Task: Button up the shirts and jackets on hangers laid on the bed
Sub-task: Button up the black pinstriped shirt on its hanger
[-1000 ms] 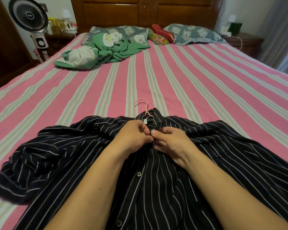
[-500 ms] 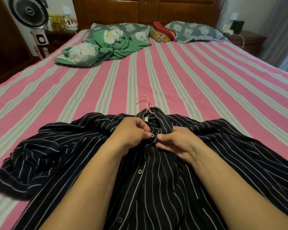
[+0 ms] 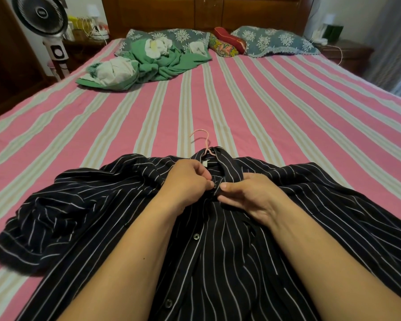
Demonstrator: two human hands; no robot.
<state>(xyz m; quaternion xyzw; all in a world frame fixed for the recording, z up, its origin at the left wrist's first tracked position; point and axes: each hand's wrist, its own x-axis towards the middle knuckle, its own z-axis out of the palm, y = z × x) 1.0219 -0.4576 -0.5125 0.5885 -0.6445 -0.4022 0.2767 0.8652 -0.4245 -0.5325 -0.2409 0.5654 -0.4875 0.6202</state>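
A black cotton shirt with thin white stripes [image 3: 218, 251] lies front-up on the pink striped bed [image 3: 241, 107], its pink wire hanger hook [image 3: 203, 140] poking past the collar. Just below that collar, the left hand [image 3: 185, 181] and right hand [image 3: 248, 195] pinch the placket edges together around a small dark button [image 3: 215, 186].

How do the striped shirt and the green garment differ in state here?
The striped shirt lies spread flat near the person, on a pink hanger, gripped at the placket by the left hand and right hand; the green garment lies crumpled by the pillows, untouched, no hanger visible. Both rest on the bed.
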